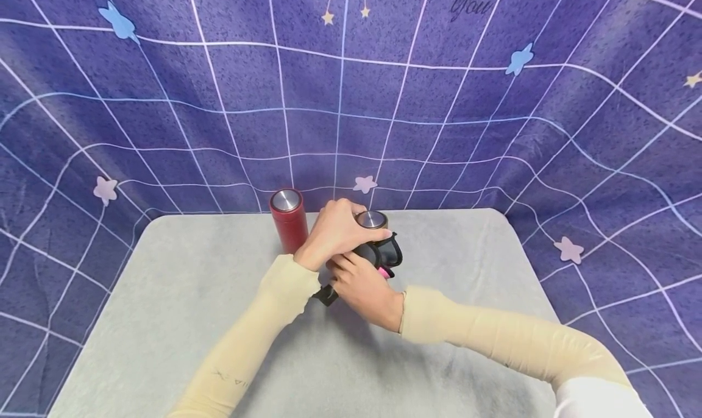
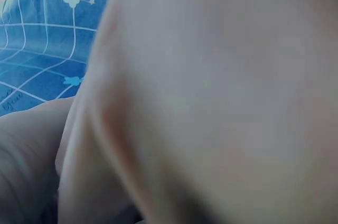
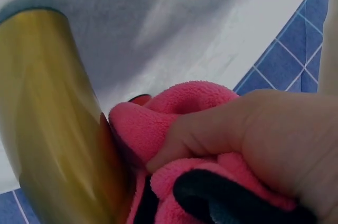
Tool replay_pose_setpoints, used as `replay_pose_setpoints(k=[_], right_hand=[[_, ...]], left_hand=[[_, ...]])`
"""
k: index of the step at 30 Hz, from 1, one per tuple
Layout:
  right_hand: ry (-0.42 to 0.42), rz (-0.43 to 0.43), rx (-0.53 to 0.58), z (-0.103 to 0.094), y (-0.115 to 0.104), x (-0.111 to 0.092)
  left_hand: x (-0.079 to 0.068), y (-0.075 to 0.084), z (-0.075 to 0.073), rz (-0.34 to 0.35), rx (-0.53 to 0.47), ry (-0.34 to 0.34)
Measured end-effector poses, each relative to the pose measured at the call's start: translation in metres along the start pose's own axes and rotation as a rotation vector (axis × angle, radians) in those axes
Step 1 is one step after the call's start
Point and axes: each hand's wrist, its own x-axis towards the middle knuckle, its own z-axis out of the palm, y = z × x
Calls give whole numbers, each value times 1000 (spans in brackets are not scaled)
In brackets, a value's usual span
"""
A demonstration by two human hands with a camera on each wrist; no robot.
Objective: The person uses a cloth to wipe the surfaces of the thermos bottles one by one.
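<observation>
Gold flask (image 3: 50,108), one, with a brushed steel lid (image 1: 372,219), standing just right of centre in the head frame and filling the left side of the right wrist frame. Left hand (image 1: 341,228), one: crosses to the flask, thumb along the near side of its top, fingers toward the far side, gripping it just below the lid. Right hand (image 1: 364,290), one: below the left hand at frame centre, clamped on a pink plush cloth (image 3: 141,131) with black edging, which lies close beside the flask at the lower middle of the right wrist frame; whether the two touch, I cannot tell. Black strap (image 1: 327,295), one, showing left of the right hand. Red flask (image 1: 290,226), one, upright, steel-topped, left of the hands; the left wrist hides part of its base. Sleeves, two, cream: left sleeve (image 1: 274,302) entering from the lower left, right sleeve (image 1: 493,331) from the lower right. Table (image 1: 164,284), pale grey, across the lower half. Backdrop (image 1: 309,131), purple, gridded, star-printed, rising behind. The left wrist frame is mostly blurred skin, with gridded cloth at upper left.
</observation>
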Motion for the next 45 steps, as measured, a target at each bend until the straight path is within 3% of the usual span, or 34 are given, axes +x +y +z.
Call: replay_pose_setpoints(k=[11, 15, 22, 31, 38, 45], right_hand=[[104, 21, 65, -3, -14, -20], [148, 43, 105, -5, -20, -30], [207, 109, 251, -6, -27, -47], [290, 233, 646, 4, -28, -72], [345, 384, 795, 22, -23, -93], [393, 587, 876, 49, -14, -120]], left_hand=[[-4, -5, 1, -9, -47, 25], [-6, -6, -3, 17, -41, 42], [-8, -8, -9, 16, -34, 70], [-12, -12, -10, 52, -96, 94], [-19, -15, -8, 68, -122, 132], [-25, -21, 0, 133, -160, 179]])
